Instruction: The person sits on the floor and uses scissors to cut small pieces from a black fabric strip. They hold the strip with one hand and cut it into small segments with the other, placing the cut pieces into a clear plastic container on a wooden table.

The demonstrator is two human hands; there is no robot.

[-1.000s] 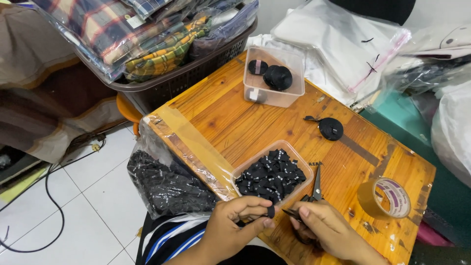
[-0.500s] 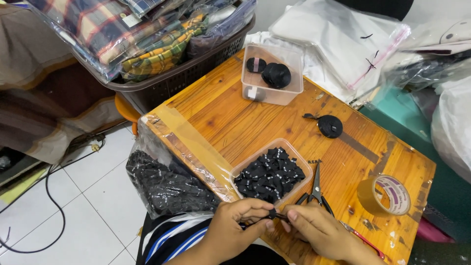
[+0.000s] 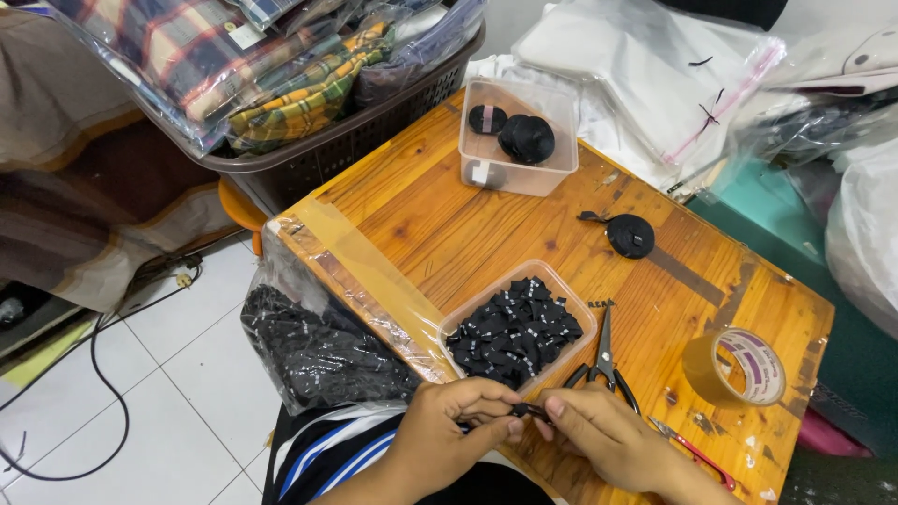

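My left hand [image 3: 456, 430] and my right hand [image 3: 599, 432] meet at the near edge of the wooden table [image 3: 449, 224]. Together they pinch a small black label piece [image 3: 527, 410] between thumbs and fingertips. Just beyond them stands a clear plastic tub [image 3: 561, 283] filled with several small black pieces. Black-handled scissors [image 3: 602, 355] lie right of that tub, close to my right hand.
A clear bag of black pieces [image 3: 318, 351] hangs off the table's left edge. A second tub [image 3: 516, 173] with black rolls stands at the far side, a black roll [image 3: 630, 235] lies mid-table, a tape roll [image 3: 739, 367] at right. A basket of packed checked cloth [image 3: 281, 103] stands at the upper left.
My right hand has come left from beside the scissors to meet my left hand, and both now pinch the small black piece.
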